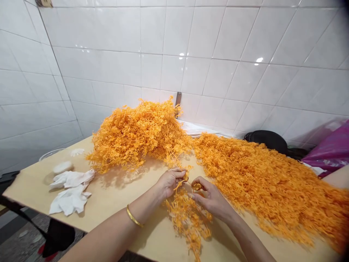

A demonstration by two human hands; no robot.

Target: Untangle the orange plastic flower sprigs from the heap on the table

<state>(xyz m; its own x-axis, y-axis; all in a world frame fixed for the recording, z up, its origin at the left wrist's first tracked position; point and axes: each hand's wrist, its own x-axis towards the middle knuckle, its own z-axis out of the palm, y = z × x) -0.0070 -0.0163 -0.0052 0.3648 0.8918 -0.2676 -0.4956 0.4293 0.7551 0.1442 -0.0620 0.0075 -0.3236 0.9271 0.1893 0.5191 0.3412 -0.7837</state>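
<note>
An orange artificial plant sprig (188, 218) hangs with its leafy strands toward the table's near edge. My left hand (172, 182), a gold bangle on its wrist, is closed on the sprig's stem end. Just right of it, my right hand (205, 194) has thumb and finger pinched at the same sprig, with a small orange piece showing at the fingers. A tall heap of orange artificial foliage (141, 134) stands behind my hands to the left. A wider, flatter pile of the same foliage (267, 185) spreads along the right side.
On the table's (109, 214) left lie crumpled white tissues (71, 198) and a round white object (63, 167). Against the tiled wall (152, 69) are a black rounded case (267, 141) and a purple bag (329, 145). A dark upright strip (178, 103) rises behind the heap.
</note>
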